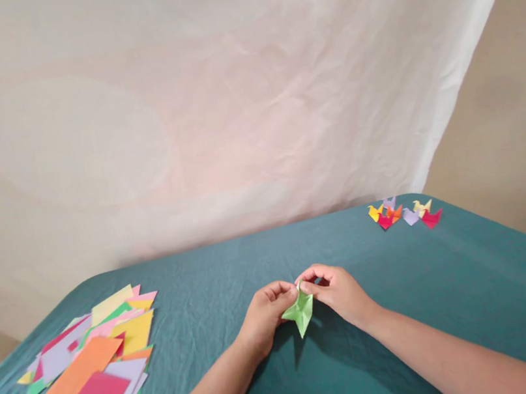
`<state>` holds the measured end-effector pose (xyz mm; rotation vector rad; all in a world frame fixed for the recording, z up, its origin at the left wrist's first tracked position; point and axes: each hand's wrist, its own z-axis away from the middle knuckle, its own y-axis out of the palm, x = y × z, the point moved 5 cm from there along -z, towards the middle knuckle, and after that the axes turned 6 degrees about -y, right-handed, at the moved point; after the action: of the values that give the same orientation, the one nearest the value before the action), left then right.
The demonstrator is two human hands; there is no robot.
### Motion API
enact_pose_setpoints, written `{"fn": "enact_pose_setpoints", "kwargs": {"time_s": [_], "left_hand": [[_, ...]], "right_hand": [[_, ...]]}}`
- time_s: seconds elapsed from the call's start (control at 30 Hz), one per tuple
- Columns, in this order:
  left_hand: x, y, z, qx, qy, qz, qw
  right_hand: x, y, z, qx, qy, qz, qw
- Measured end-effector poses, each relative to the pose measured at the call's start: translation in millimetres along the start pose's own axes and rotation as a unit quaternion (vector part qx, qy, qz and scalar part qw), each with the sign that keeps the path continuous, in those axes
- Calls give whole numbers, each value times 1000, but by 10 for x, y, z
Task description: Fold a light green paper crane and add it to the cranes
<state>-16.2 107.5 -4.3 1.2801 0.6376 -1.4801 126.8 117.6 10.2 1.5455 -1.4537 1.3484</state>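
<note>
A light green folded paper (pixel 300 312), pointed at its lower end and creased along its middle, is held just above the table in front of me. My left hand (pixel 270 309) pinches its upper left part between thumb and fingers. On the upper right, my right hand (pixel 332 289) grips the same paper, its thumb and forefinger close to the left hand's fingertips. The top edge of the paper is partly hidden by the fingers.
A teal cloth covers the table (pixel 207 350). Loose coloured paper sheets (pixel 84 368) lie piled at the left. Several small folded paper birds (pixel 412 217) stand at the far right. Behind the table hangs a pale sheet (pixel 230 109).
</note>
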Motion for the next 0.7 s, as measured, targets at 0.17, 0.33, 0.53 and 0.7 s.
{"fn": "enact_pose_setpoints", "kwargs": {"time_s": [0.17, 0.33, 0.53, 0.7], "left_hand": [[-9, -30, -16, -4, 26, -24, 999], [2, -25, -29, -4, 23, -21, 999], [13, -19, -32, -2, 29, -23, 999], [-5, -12, -29, -10, 34, -47, 998]], "right_hand": [[-23, 4, -1, -17, 12, 0, 1000], [9, 4, 16, -15, 2, 15, 1000], [33, 16, 23, -16, -8, 42, 999], [65, 29, 32, -12, -16, 55, 998]]}}
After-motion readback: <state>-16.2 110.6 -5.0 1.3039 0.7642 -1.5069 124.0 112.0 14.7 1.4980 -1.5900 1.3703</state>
